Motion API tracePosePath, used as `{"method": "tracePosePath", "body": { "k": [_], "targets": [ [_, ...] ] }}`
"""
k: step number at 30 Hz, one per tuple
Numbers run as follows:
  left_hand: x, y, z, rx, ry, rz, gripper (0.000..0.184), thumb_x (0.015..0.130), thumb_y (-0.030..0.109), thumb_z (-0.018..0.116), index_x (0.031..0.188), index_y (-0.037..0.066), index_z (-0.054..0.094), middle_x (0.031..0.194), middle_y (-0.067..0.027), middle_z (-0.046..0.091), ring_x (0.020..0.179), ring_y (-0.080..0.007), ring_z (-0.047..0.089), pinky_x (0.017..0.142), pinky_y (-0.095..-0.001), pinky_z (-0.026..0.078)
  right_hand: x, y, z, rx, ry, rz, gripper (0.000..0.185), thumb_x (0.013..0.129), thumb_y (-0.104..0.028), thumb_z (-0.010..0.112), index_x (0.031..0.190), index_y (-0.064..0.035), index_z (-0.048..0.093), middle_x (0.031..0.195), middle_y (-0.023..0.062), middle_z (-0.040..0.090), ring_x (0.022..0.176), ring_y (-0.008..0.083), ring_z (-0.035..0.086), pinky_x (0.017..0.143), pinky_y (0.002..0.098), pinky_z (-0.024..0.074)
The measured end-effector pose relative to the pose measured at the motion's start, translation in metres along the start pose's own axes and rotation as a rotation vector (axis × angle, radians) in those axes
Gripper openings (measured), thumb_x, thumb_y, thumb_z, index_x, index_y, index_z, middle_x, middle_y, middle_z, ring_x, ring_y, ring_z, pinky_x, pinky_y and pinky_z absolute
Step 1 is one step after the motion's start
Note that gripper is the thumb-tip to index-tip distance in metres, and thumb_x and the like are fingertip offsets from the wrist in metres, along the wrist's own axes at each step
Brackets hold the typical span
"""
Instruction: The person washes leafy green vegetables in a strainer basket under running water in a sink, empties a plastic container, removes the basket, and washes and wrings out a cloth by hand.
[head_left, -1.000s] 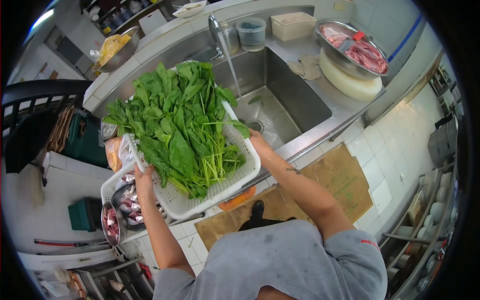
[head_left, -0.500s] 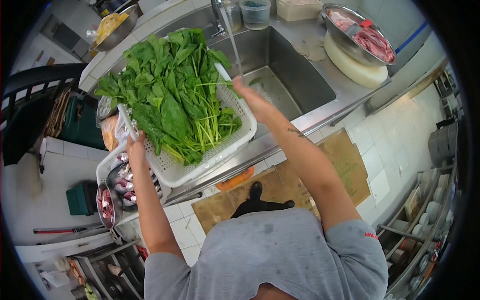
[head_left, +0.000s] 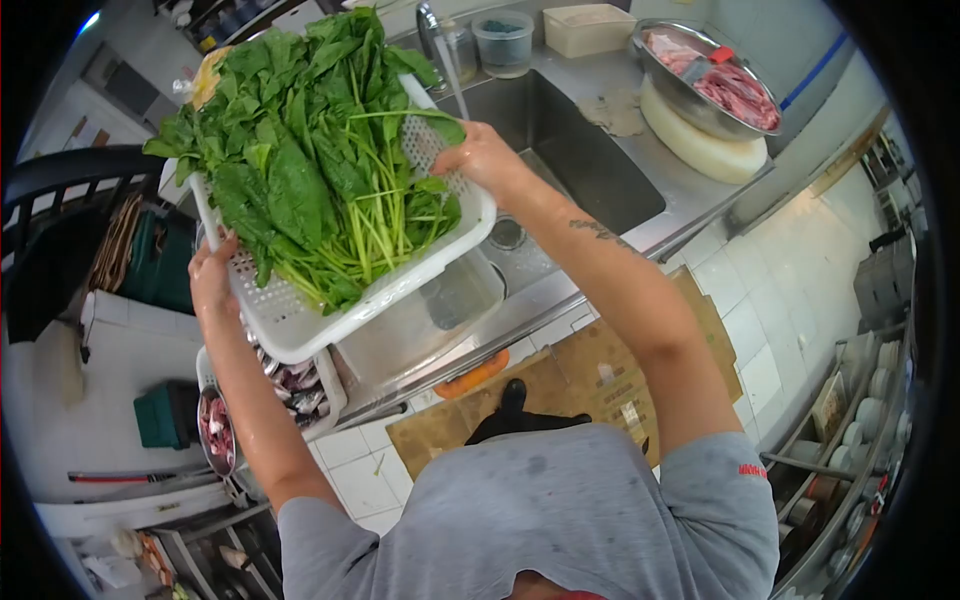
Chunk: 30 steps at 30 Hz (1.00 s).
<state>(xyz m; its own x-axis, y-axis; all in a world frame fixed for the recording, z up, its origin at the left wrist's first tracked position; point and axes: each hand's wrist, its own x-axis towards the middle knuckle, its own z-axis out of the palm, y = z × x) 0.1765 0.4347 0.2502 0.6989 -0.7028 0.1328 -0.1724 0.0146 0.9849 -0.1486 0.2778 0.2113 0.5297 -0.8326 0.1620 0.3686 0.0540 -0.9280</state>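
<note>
While the left hand and right hand clasp its opposite sides, a white perforated plastic basket heaped with leafy green vegetables is held above a grey metal sink counter.

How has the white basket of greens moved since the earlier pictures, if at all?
Yes: judged against the sink drain, the white basket has shifted leftward and farther up the picture.

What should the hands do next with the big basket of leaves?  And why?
Perhaps gently level the white basket: the left hand and right hand hold its sides, and the green leaves heap past its far edge, so tipping might spill some.
</note>
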Motion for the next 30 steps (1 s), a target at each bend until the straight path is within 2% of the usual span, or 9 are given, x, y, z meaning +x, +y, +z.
{"method": "tracePosePath", "body": {
  "k": [7,12,15,19,22,23,25,28,30],
  "targets": [
    [0.028,0.017,0.019,-0.116,-0.294,0.010,0.028,0.079,0.009,0.054,0.104,-0.004,0.057,0.090,-0.0090,0.060,0.077,-0.0170,0.058,0.068,-0.0272,0.045,-0.003,-0.004,-0.017,-0.070,0.110,-0.121,0.036,0.060,0.007,0.057,0.096,0.0048,0.061,0.075,0.0096,0.061,0.064,0.0143,0.054,0.060,0.0267,0.0441],
    [0.021,0.059,0.091,-0.412,-0.515,0.089,0.044,0.090,0.025,0.043,0.126,-0.001,0.042,0.120,-0.0102,0.050,0.110,-0.0211,0.047,0.094,-0.0324,0.036,-0.001,-0.049,-0.071,0.070,0.214,-0.225,0.035,0.058,0.007,0.058,0.093,0.0062,0.061,0.068,0.0096,0.059,0.059,0.0152,0.053,0.056,0.0265,0.0433],
    [0.005,0.079,0.138,-0.381,-0.617,0.231,0.050,0.091,0.031,0.042,0.130,-0.001,0.038,0.127,-0.0116,0.046,0.115,-0.0231,0.044,0.098,-0.0319,0.032,-0.011,-0.082,-0.111,0.065,0.303,-0.256,0.037,0.059,0.008,0.055,0.096,0.0067,0.059,0.071,0.0116,0.059,0.062,0.0191,0.055,0.059,0.0292,0.0447],
    [-0.042,0.073,0.152,0.376,-0.293,0.314,0.056,0.088,0.040,0.047,0.129,0.001,0.040,0.126,-0.0150,0.046,0.113,-0.0250,0.046,0.096,-0.0354,0.034,-0.021,-0.113,-0.183,0.049,0.448,-0.333,0.039,0.058,0.007,0.055,0.096,0.0054,0.059,0.076,0.0123,0.060,0.066,0.0209,0.056,0.061,0.0292,0.0444],
    [0.005,-0.040,0.084,0.851,-0.086,0.371,0.058,0.081,0.032,0.061,0.125,-0.002,0.043,0.119,-0.0226,0.050,0.107,-0.0312,0.051,0.090,-0.0389,0.040,-0.024,-0.140,-0.242,-0.035,0.596,-0.302,0.042,0.056,0.006,0.055,0.098,0.0037,0.059,0.080,0.0130,0.059,0.070,0.0222,0.056,0.063,0.0297,0.0444],
    [0.014,-0.075,0.057,1.254,-0.045,0.375,0.056,0.079,0.032,0.062,0.120,-0.004,0.047,0.114,-0.0281,0.050,0.103,-0.0372,0.053,0.088,-0.0413,0.041,-0.026,-0.148,-0.261,-0.108,0.675,-0.233,0.043,0.055,0.006,0.055,0.098,0.0030,0.059,0.082,0.0133,0.059,0.072,0.0228,0.056,0.063,0.0304,0.0448],
    [-0.014,-0.101,0.049,1.571,0.040,0.133,0.049,0.076,0.030,0.065,0.107,-0.005,0.051,0.107,-0.0318,0.052,0.099,-0.0420,0.053,0.084,-0.0449,0.042,-0.027,-0.159,-0.296,-0.117,0.691,-0.314,0.043,0.055,0.006,0.055,0.098,0.0023,0.059,0.085,0.0135,0.058,0.073,0.0236,0.056,0.064,0.0328,0.0459],
    [-0.033,-0.131,0.042,1.366,0.038,0.181,0.042,0.074,0.028,0.067,0.095,-0.004,0.052,0.099,-0.0307,0.054,0.094,-0.0428,0.054,0.080,-0.0475,0.042,-0.022,-0.170,-0.338,0.001,0.751,-0.310,0.041,0.055,0.008,0.053,0.096,0.0024,0.060,0.087,0.0128,0.057,0.072,0.0237,0.055,0.063,0.0325,0.0464],
    [-0.045,-0.129,0.054,1.427,0.122,0.207,0.039,0.072,0.026,0.068,0.092,-0.003,0.051,0.093,-0.0280,0.056,0.090,-0.0425,0.055,0.078,-0.0476,0.043,-0.024,-0.172,-0.346,-0.032,0.836,-0.333,0.041,0.056,0.009,0.052,0.096,0.0025,0.060,0.085,0.0122,0.057,0.071,0.0233,0.055,0.061,0.0322,0.0464]
  ]
}}
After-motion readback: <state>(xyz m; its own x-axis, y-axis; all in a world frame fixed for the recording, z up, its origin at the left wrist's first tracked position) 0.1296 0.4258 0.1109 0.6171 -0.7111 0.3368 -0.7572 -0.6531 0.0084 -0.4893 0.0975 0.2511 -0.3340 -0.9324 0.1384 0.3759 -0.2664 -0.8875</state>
